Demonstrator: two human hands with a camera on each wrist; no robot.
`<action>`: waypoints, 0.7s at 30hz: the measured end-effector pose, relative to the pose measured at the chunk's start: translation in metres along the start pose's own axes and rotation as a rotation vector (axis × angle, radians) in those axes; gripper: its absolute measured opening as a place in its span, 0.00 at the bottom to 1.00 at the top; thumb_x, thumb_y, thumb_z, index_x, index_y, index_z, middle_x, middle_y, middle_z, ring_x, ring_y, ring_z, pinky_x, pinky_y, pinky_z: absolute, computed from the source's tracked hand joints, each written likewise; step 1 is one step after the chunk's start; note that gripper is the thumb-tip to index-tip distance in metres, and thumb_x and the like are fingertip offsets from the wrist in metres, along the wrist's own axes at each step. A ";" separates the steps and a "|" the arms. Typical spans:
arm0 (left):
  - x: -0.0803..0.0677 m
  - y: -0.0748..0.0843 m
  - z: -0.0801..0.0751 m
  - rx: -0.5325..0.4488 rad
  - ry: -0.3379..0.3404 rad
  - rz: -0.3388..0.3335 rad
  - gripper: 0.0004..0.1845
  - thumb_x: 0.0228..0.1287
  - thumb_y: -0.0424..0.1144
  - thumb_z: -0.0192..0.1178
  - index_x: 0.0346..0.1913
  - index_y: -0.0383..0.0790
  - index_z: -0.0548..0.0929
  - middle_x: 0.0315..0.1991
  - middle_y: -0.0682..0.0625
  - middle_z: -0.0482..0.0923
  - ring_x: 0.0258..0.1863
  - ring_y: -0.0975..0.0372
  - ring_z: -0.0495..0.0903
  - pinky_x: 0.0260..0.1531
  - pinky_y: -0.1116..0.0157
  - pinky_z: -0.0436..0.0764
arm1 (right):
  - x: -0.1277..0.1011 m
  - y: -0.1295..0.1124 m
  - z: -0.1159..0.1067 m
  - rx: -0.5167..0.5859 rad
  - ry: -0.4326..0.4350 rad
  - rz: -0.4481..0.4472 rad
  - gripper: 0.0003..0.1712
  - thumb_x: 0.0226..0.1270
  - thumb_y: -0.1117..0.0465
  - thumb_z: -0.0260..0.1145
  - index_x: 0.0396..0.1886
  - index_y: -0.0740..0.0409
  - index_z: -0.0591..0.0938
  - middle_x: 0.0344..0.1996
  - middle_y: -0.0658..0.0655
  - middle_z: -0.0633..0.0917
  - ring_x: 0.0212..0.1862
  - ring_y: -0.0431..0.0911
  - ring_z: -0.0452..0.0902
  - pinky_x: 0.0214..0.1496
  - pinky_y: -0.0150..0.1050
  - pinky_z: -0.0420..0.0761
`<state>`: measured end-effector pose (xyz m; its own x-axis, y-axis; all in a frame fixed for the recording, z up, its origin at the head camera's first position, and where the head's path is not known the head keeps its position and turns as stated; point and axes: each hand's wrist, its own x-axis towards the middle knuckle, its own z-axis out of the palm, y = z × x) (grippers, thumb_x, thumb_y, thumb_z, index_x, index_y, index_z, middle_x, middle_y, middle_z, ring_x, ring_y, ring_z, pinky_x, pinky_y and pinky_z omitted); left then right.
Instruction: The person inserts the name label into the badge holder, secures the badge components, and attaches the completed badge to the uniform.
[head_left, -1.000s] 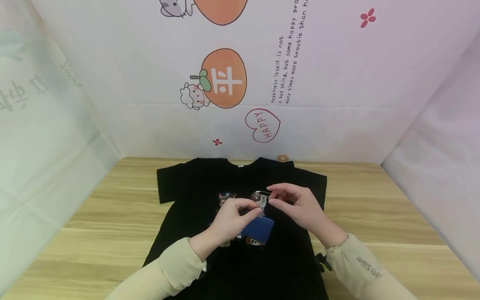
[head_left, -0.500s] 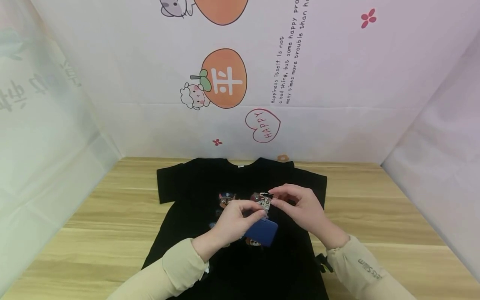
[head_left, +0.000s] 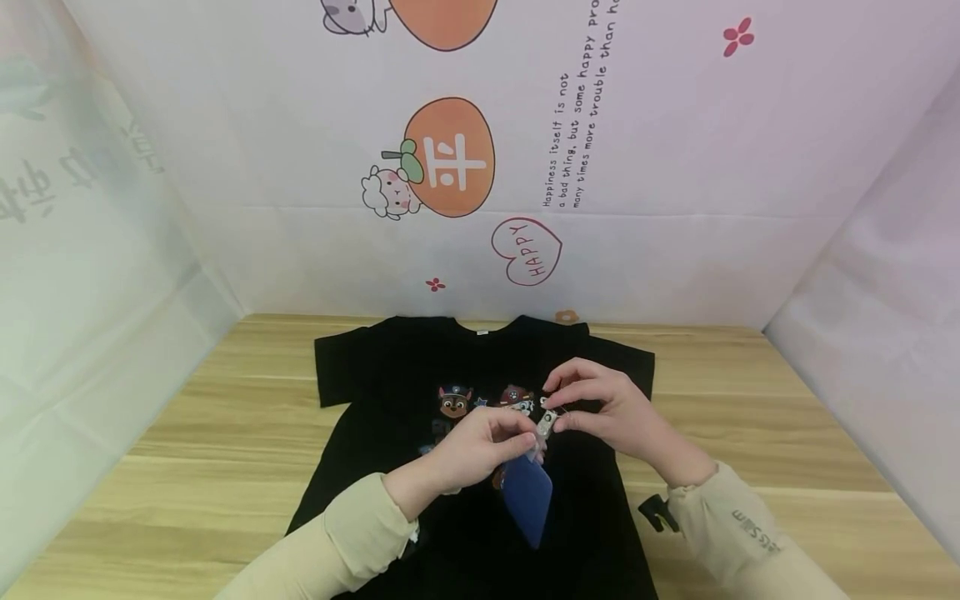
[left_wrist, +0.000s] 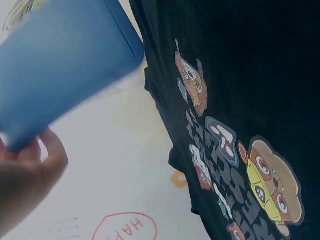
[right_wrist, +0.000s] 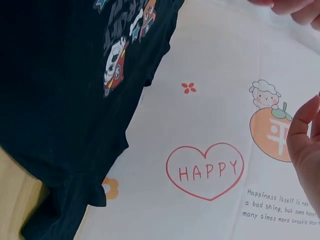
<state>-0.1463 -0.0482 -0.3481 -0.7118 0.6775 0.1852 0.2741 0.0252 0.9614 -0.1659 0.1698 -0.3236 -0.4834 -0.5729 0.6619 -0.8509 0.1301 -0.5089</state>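
A black T-shirt [head_left: 390,367] with a cartoon-dog print [head_left: 453,402] lies flat on the wooden table [head_left: 750,433]. Above its middle both hands hold a blue card holder [head_left: 527,498] with a small metal clip [head_left: 547,422] at its top. My left hand [head_left: 480,446] pinches the holder's upper end, and the blue body hangs down on edge. My right hand [head_left: 600,406] pinches the metal clip from the right. In the left wrist view the blue holder [left_wrist: 60,65] fills the upper left above the shirt print [left_wrist: 265,185]. The right wrist view shows only the fingers' edges [right_wrist: 305,145] and the shirt [right_wrist: 60,115].
White printed sheets [head_left: 450,167] wall in the table at the back and on both sides. Bare wood shows to the left [head_left: 195,450] and right of the shirt. A black strap [head_left: 654,510] sits at my right cuff.
The blue holder has swung from lying flat and wide to hanging narrow and lower. Both hands have dropped slightly toward me, and the dog print is more uncovered.
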 end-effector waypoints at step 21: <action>-0.001 0.003 0.001 -0.011 -0.065 -0.119 0.17 0.73 0.36 0.47 0.59 0.30 0.73 0.58 0.37 0.74 0.52 0.67 0.74 0.55 0.70 0.73 | 0.000 -0.007 0.005 -0.071 0.026 0.068 0.10 0.52 0.72 0.70 0.28 0.55 0.80 0.25 0.50 0.80 0.30 0.36 0.74 0.33 0.29 0.75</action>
<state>-0.1441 -0.0476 -0.3452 -0.6953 0.7164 0.0568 0.1831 0.1002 0.9780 -0.1594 0.1645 -0.3227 -0.5446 -0.5396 0.6420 -0.8281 0.2250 -0.5134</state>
